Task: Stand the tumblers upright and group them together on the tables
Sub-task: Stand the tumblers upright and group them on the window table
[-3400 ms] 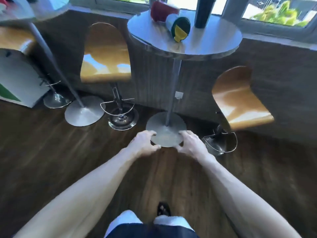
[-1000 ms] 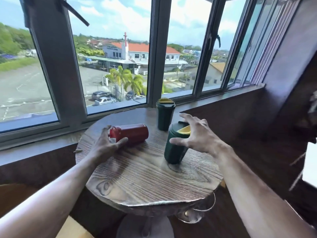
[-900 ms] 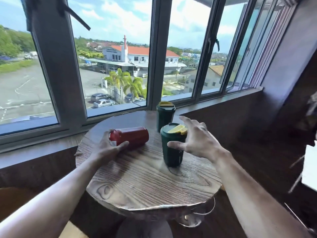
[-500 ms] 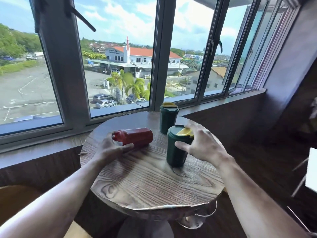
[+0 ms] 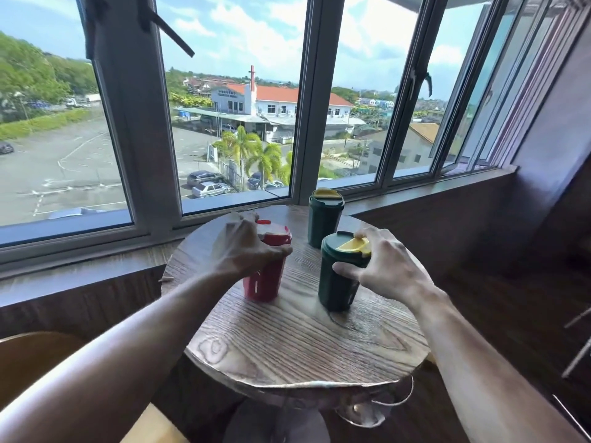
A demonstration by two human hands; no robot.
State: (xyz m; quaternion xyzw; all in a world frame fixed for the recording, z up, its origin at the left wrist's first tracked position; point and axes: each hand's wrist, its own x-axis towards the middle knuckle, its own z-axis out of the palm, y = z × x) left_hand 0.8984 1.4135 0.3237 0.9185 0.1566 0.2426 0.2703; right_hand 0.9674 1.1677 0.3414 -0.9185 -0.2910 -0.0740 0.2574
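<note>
Three tumblers stand on a round wooden table [image 5: 287, 346]. A red tumbler [image 5: 263, 282] stands upright at the middle left, and my left hand [image 5: 246, 251] grips it around its upper part. To its right a dark green tumbler [image 5: 339, 282] with a yellow lid flap stands upright; my right hand [image 5: 383, 266] holds it near the rim. A second dark green tumbler [image 5: 324, 217] with a yellow flap stands upright at the table's far edge, untouched.
A window sill [image 5: 431, 183] and large windows run just behind the table. A wooden stool seat [image 5: 35, 356] shows at the lower left and a chrome stool base [image 5: 367, 410] under the table's right side. Dark wall panels close off the right.
The red tumbler lay on its side under my left hand; now it stands upright in that hand. The near green tumbler was tilted a second ago and stands upright, still in my right hand.
</note>
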